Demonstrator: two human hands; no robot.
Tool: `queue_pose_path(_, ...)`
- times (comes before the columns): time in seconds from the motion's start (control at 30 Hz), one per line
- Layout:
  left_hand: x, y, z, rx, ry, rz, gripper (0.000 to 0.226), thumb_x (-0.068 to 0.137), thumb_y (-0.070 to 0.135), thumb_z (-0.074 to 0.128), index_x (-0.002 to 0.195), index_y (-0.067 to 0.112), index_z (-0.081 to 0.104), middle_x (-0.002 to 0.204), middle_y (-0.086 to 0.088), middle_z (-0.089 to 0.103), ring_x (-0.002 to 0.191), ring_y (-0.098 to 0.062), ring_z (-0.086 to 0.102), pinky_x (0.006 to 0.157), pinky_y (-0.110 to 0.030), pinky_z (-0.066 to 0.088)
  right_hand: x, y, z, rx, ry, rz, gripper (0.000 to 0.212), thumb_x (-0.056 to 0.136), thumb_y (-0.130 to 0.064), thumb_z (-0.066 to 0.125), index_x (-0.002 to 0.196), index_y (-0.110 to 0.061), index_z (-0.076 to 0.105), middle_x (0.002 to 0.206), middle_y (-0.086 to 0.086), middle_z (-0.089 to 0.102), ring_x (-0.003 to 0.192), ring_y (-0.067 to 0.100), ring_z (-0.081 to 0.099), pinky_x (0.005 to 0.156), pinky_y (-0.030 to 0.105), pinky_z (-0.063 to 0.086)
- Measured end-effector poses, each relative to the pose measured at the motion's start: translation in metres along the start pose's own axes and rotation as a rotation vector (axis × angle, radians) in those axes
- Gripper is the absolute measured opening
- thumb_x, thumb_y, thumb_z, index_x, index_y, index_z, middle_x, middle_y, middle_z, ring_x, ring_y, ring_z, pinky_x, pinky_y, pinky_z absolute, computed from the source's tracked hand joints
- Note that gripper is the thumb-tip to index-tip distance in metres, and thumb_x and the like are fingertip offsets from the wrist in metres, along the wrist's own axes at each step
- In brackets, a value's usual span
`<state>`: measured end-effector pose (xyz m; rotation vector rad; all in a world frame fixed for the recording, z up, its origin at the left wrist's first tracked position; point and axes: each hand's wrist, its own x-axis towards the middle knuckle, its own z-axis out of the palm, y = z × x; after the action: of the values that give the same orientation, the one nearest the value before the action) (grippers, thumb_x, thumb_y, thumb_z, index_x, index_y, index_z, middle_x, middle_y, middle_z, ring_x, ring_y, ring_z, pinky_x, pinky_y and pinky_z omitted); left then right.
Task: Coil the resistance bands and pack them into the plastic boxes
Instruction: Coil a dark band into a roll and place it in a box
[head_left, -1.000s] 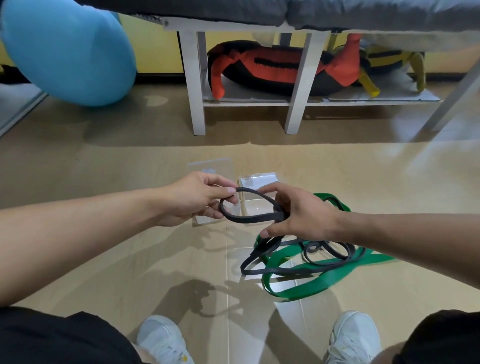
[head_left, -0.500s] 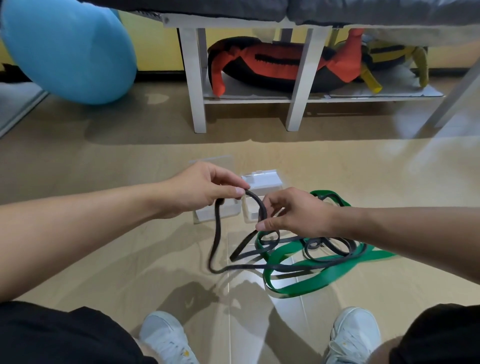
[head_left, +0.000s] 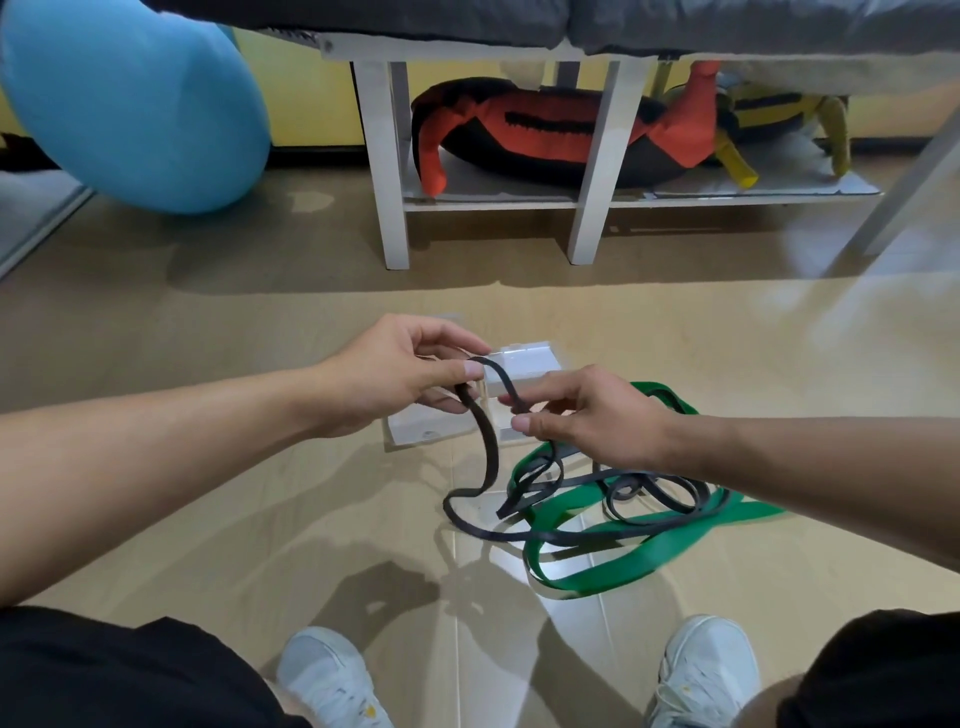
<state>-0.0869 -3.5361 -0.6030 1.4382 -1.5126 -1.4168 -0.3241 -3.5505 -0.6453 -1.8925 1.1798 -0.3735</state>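
Above the floor (head_left: 260, 519), the left hand (head_left: 384, 379) and right hand (head_left: 592, 415) each pinch the black band (head_left: 491, 452) (its slack lies over the green band (head_left: 623, 566)); apparently two clear boxes (head_left: 524, 364) sit just behind.

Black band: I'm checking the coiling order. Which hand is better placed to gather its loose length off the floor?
Probably the right hand: it pinches the black band directly above the slack tangled with the green band. The left hand pinches the loop's other end, farther from the pile.
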Motion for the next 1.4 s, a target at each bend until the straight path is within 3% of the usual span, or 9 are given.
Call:
queue_pose_path(0.13,-0.003,0.004,0.004,-0.085,-0.068,-0.025,0.023,0.092,0.001,0.07,0.113,0.008,0.072,0.093,-0.012,0.078,0.092,-0.03,0.078,0.079,-0.033,0.064,0.0,-0.004,0.004,0.026,-0.05,-0.041,0.029,0.09,-0.034,0.073,0.118,-0.029,0.075,0.114,-0.019,0.074,0.108,-0.001,0.067,0.104,0.031,0.051)
queue_pose_path(0.33,-0.001,0.007,0.006,-0.205,-0.078,-0.036,0.01,0.093,-0.003,0.065,0.097,0.0,0.072,0.098,-0.025,0.073,0.09,-0.033,0.076,0.076,-0.032,0.063,0.001,-0.008,0.004,0.083,-0.066,-0.036,0.023,0.091,-0.029,0.073,0.113,-0.029,0.078,0.103,-0.012,0.078,0.099,0.01,0.07,0.096,0.028,0.054)
queue_pose_path(0.4,-0.001,0.005,0.007,-0.163,-0.053,-0.036,0.003,0.089,0.004,0.071,0.092,0.002,0.073,0.097,-0.023,0.075,0.089,-0.032,0.077,0.077,-0.031,0.063,0.002,-0.008,0.004,0.064,-0.068,-0.027,0.02,0.091,-0.032,0.073,0.11,-0.031,0.078,0.102,-0.007,0.078,0.1,0.019,0.069,0.097,0.034,0.054)
queue_pose_path(0.53,0.0,0.001,0.009,-0.225,0.016,-0.082,0.009,0.087,-0.003,0.072,0.095,0.0,0.07,0.099,-0.022,0.075,0.09,-0.03,0.078,0.073,-0.026,0.063,0.001,-0.007,0.005,0.048,-0.004,-0.029,0.017,0.094,-0.035,0.069,0.11,-0.036,0.077,0.1,0.009,0.076,0.098,0.036,0.064,0.094,0.05,0.052)
queue_pose_path(0.7,0.004,0.004,0.01,-0.348,0.042,-0.211,0.03,0.087,-0.004,0.073,0.116,0.001,0.066,0.109,-0.017,0.075,0.097,-0.026,0.077,0.078,-0.026,0.063,-0.008,-0.015,0.003,-0.004,0.177,-0.081,0.019,0.096,-0.028,0.067,0.113,-0.03,0.076,0.095,-0.011,0.077,0.091,0.002,0.067,0.089,0.03,0.054)
queue_pose_path(0.9,0.003,0.006,0.003,-0.477,0.011,-0.343,0.044,0.082,-0.005,0.075,0.123,0.005,0.064,0.103,-0.015,0.079,0.088,-0.02,0.077,0.081,-0.025,0.063,-0.01,-0.018,0.002,0.046,0.181,-0.115,0.017,0.094,-0.021,0.071,0.109,-0.027,0.073,0.098,-0.012,0.075,0.095,0.002,0.069,0.093,0.032,0.056)
queue_pose_path(1.07,0.001,0.013,0.01,-0.495,-0.018,-0.315,0.043,0.083,-0.012,0.072,0.121,0.005,0.064,0.106,-0.016,0.079,0.09,-0.02,0.078,0.078,-0.022,0.063,-0.011,-0.03,0.003,0.001,0.253,-0.207,0.036,0.083,-0.033,0.081,0.118,-0.03,0.073,0.102,-0.017,0.075,0.097,-0.003,0.068,0.09,0.017,0.055)
queue_pose_path(1.23,0.002,0.015,0.016,-0.546,-0.017,-0.307,0.048,0.077,-0.006,0.077,0.122,0.004,0.064,0.1,-0.015,0.079,0.087,-0.019,0.078,0.08,-0.023,0.062,-0.01,-0.034,-0.002,0.017,0.298,-0.238,0.022,0.085,-0.02,0.08,0.105,-0.029,0.078,0.091,-0.02,0.075,0.086,-0.003,0.071,0.08,0.015,0.057)
queue_pose_path(1.4,0.003,0.015,0.017,-0.606,0.004,-0.302,0.038,0.065,0.004,0.077,0.101,0.003,0.069,0.089,-0.015,0.079,0.079,-0.018,0.078,0.073,-0.021,0.063,-0.009,-0.033,0.001,0.062,0.394,-0.216,0.015,0.083,-0.021,0.082,0.097,-0.027,0.08,0.086,-0.014,0.077,0.082,0.003,0.072,0.079,0.023,0.059)
